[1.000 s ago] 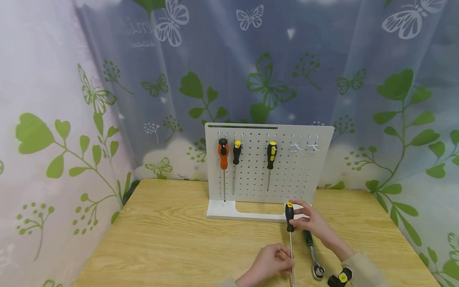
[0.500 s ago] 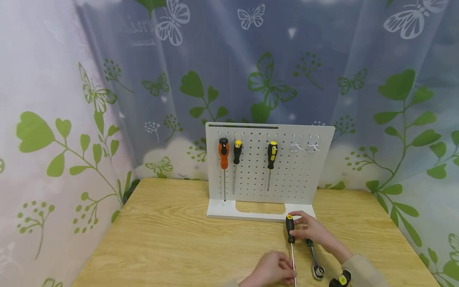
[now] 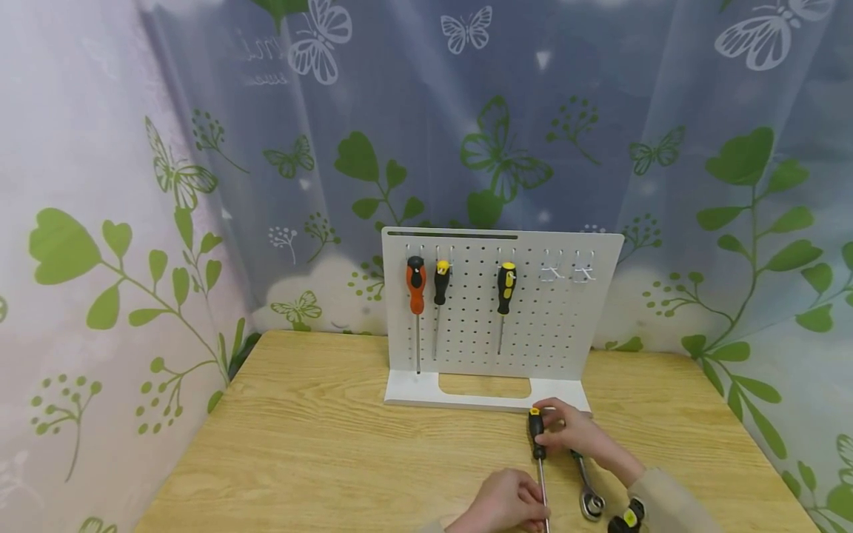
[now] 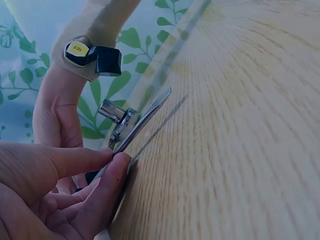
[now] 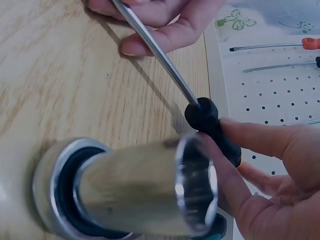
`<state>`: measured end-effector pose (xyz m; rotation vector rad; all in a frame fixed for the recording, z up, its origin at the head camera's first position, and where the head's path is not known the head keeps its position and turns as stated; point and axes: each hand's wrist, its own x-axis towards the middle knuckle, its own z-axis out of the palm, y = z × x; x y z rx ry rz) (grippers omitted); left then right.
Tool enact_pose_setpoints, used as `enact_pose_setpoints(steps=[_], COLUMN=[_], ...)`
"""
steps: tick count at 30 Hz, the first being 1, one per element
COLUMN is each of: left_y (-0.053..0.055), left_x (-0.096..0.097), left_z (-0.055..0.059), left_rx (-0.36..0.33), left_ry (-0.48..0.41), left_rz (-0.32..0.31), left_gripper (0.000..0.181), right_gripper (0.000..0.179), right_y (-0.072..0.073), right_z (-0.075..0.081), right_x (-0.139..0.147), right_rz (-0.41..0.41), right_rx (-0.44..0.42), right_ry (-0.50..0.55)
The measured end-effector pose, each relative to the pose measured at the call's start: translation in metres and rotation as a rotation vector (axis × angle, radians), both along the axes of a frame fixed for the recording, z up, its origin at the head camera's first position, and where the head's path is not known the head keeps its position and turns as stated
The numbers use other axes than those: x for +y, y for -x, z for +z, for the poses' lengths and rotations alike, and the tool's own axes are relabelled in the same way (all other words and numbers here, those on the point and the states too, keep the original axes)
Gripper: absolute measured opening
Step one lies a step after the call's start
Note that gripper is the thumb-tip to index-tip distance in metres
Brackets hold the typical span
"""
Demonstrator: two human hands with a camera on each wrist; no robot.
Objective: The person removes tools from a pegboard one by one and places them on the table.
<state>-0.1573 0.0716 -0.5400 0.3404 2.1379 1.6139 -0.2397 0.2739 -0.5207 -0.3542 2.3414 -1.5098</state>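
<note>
A screwdriver with a black handle and yellow end is held between both hands, just above the table. My right hand grips its handle between thumb and fingers. My left hand pinches the metal shaft lower down, thumb against forefinger. In the left wrist view the flat blade sticks out past the left fingertips, its shadow on the wood. Beside it on the table lies a ratchet wrench; the right hand partly hides its green handle. Its socket looms large in the right wrist view.
A white pegboard stands at the back of the wooden table. On it hang an orange-and-black screwdriver, a black one with a yellow top, and a black-and-yellow one. Wire hooks sit at its right.
Both hands have shifted toward the table's near side with the screwdriver, the right hand more. The right hand now covers more of the ratchet's handle. The hung tools stay put.
</note>
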Motion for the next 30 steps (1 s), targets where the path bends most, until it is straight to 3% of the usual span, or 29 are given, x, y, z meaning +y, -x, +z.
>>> enact_pose_setpoints(steps=[12, 18, 25, 30], left_y=[0.0019, 0.0041, 0.0057, 0.0044], left_x=[0.0000, 0.0033, 0.0046, 0.0034], left_z=[-0.0016, -0.0008, 0.0014, 0.0015], left_rx=[0.025, 0.111, 0.270, 0.266], left_ry=[0.024, 0.109, 0.260, 0.250], left_rz=[0.000, -0.012, -0.015, 0.011], left_gripper=[0.016, 0.019, 0.019, 0.019], right_gripper=[0.057, 0.057, 0.057, 0.057], right_y=[-0.0013, -0.0001, -0.0006, -0.0004], right_z=[0.0014, 0.0024, 0.0000, -0.0009], right_x=[-0.0026, -0.0024, -0.0027, -0.0034], right_rz=[-0.023, -0.027, -0.021, -0.040], right_rx=[0.028, 0.029, 0.015, 0.031], right_ry=[-0.046, -0.038, -0.015, -0.047])
